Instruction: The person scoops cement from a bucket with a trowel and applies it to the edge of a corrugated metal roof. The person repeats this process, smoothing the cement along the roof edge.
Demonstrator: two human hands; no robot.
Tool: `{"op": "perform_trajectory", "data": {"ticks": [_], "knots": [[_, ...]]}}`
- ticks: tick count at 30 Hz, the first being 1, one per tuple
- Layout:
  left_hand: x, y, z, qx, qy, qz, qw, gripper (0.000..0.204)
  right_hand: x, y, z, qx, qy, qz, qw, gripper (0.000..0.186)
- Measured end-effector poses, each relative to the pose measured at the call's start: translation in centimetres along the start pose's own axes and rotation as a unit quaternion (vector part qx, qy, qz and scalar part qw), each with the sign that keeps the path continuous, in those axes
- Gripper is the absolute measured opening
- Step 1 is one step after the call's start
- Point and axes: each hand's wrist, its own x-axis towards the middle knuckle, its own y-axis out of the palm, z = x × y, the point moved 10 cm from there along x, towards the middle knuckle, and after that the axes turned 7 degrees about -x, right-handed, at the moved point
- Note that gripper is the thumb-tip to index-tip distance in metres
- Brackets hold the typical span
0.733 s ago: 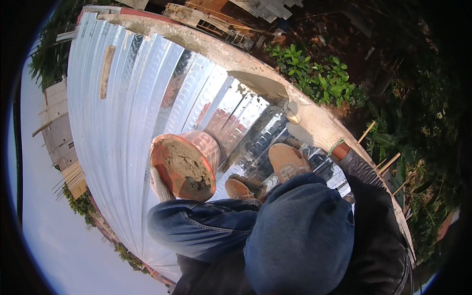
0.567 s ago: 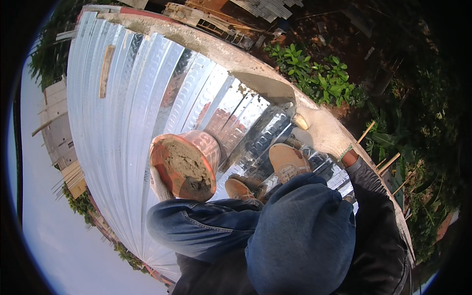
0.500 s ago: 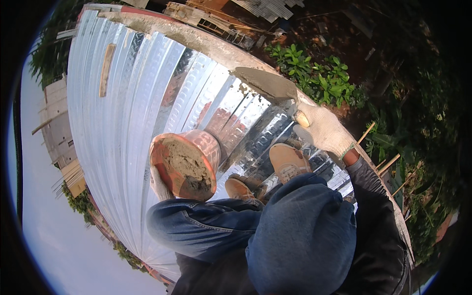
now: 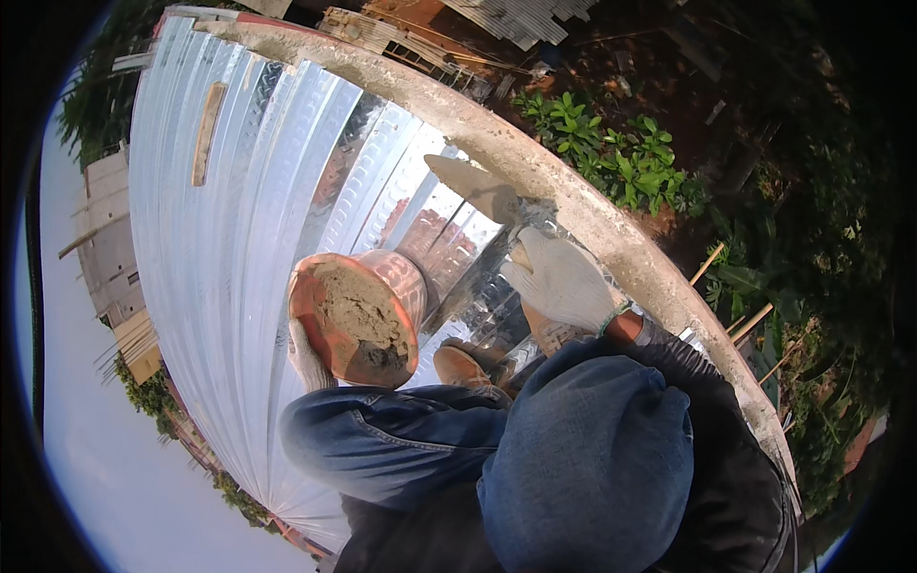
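Note:
In my right hand (image 4: 565, 279), wearing a pale knitted glove, is a trowel (image 4: 468, 183); the fingers are closed round its handle. Its grey-smeared blade points up and to the left, over the metal sheeting beside the wall. My left hand (image 4: 309, 357), also gloved, grips the left side of an orange bucket (image 4: 405, 279) tilted toward me. Part of that hand is hidden behind the bucket and my knee. Wet grey mortar (image 4: 355, 315) fills much of the bucket.
Shiny ribbed metal sheeting (image 4: 258, 210) lies under my shoes (image 4: 463, 366). A rough mortar-topped wall (image 4: 573, 191) curves along its right edge, with plants (image 4: 621, 158) and ground beyond and below. A wooden strip (image 4: 207, 134) rests on the sheeting at far left.
My right hand and the trowel have moved left, away from the wall top and over the sheeting. The mortar bucket and my left hand have stayed almost still.

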Motion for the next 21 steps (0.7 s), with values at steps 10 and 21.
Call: {"op": "perform_trajectory", "data": {"ticks": [10, 21], "knots": [[0.4, -0.5, 0.7, -0.019, -0.001, 0.004, 1.0, 0.053, 1.7, -2.5, -6.3, 0.034, -0.094, -0.098, 0.99, 0.054], [0.7, -0.2, 1.1, -0.026, -0.006, 0.015, 1.0, 0.054, 3.5, -0.7, -8.6, -0.012, -0.077, -0.1, 0.992, 0.039]]}}
